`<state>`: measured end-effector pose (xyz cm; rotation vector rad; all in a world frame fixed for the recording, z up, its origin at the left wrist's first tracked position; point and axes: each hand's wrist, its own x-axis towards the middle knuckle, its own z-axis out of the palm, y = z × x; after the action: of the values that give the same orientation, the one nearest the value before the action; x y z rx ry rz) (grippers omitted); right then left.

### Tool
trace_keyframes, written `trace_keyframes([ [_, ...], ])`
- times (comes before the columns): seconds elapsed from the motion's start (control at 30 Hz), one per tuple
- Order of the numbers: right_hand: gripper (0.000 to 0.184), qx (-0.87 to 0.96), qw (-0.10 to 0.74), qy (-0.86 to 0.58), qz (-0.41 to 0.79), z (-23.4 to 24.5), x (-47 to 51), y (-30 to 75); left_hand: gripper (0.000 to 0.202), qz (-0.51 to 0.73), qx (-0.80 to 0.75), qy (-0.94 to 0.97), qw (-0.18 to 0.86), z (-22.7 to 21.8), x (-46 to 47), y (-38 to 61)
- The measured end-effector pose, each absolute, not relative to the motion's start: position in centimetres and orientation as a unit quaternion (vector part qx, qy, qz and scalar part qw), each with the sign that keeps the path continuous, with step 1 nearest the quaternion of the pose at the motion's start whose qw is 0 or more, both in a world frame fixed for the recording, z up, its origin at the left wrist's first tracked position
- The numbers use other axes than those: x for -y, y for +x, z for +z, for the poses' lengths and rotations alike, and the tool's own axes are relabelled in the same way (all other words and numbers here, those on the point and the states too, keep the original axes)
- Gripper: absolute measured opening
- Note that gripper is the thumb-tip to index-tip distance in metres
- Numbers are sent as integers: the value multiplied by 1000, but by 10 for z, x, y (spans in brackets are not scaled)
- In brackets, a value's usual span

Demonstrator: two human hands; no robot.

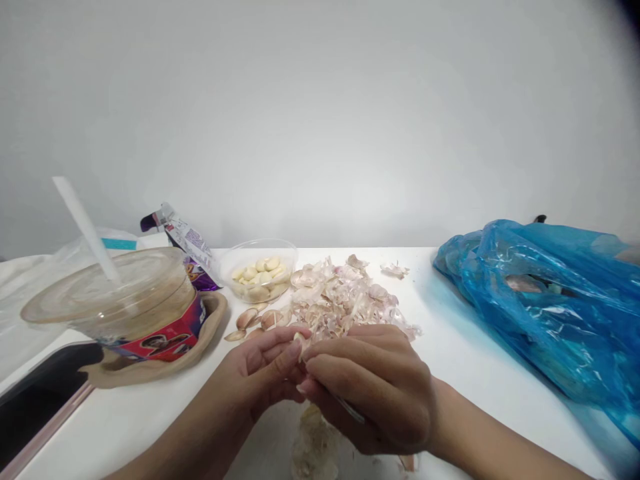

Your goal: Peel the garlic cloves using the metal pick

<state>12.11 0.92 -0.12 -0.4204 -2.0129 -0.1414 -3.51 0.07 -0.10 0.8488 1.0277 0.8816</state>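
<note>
My left hand (260, 370) and my right hand (373, 387) meet over the white table (460, 347), fingers pinched together round a pale garlic clove (301, 342) between the fingertips. A thin blade or strip shows under my right hand's fingers; I cannot make out what it is. A heap of papery garlic skins (340, 297) lies just beyond the hands. Several unpeeled cloves (255, 319) lie left of the heap. A clear bowl (235, 259) behind them holds several peeled cloves (260, 270). More skins (315, 440) lie below the hands.
A plastic cup (145, 313) with lid and straw stands on a brown holder at left. A dark phone (35, 400) lies at the left edge. A purple snack packet (187, 243) leans behind the cup. A blue plastic bag (550, 300) fills the right side.
</note>
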Motion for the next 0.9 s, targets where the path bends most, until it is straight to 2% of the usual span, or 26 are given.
trace_keyframes([
  [0.53,25,845,496,-185,-75,-2,-9,121,24,381,-472,390,693,2,-1,-35],
  [0.77,22,852,486,-180,-73,-4,-9,121,18,377,-463,401,695,5,0,-34],
  [0.9,27,858,474,-181,-81,-3,-9,122,11,391,-459,421,678,-3,1,-38],
])
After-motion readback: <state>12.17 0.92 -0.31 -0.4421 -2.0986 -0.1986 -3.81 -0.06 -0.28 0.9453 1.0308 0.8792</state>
